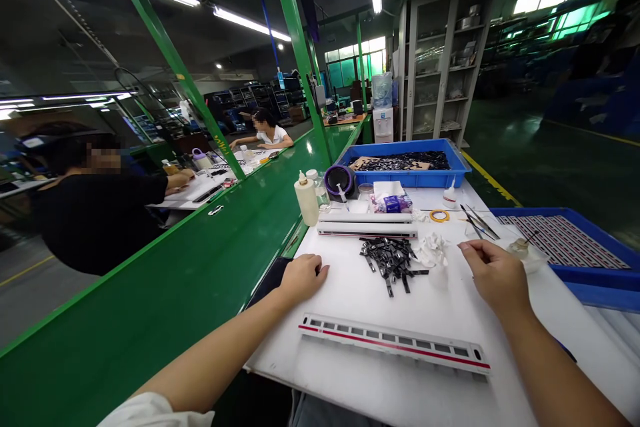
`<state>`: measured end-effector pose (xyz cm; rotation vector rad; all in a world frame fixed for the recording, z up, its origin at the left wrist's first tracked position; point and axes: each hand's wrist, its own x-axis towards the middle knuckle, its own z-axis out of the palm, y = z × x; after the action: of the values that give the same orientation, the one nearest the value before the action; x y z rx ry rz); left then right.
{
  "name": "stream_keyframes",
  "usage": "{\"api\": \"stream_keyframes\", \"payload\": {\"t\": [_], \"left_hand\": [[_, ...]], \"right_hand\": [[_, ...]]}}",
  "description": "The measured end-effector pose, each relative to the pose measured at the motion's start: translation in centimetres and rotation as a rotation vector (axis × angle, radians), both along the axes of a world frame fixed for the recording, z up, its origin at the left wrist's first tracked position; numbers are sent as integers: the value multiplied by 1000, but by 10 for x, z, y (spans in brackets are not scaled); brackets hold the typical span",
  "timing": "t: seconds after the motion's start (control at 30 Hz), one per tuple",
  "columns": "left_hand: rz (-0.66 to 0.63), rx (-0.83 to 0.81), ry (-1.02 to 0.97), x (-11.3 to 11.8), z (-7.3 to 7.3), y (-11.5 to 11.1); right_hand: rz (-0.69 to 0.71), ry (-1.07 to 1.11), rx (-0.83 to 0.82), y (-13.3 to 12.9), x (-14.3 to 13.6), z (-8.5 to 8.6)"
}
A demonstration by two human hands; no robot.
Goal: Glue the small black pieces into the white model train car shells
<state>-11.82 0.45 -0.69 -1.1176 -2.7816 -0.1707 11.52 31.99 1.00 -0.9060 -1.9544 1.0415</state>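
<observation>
My left hand (304, 278) rests at the left edge of the white table, its fingers curled in and nothing showing in them. Over the right side of the table, my right hand (495, 278) has thumb and forefinger pinched together; whatever may be between them is too small to make out. A white model train carriage shell (395, 341) with a red stripe and a row of windows lies in front of me, touched by neither hand. Between my hands is a loose pile of small black parts (393, 259). Crumpled white tissue (433, 250) lies beside the pile.
More white shells (367, 221) lie behind the pile. Around them stand a cream squeeze bottle (307, 200), a tissue pack (397, 203), yellow tape (439, 215) and tweezers (477, 221). Blue trays (435, 177) sit behind and right. A green partition (200, 267) runs left; two people sit beyond.
</observation>
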Motion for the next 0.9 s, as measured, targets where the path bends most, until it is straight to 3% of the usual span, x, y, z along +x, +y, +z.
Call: {"api": "stream_keyframes", "payload": {"t": [0.9], "left_hand": [[69, -17, 7, 1, -4, -1]], "right_hand": [[21, -12, -31, 1, -2, -1]]}}
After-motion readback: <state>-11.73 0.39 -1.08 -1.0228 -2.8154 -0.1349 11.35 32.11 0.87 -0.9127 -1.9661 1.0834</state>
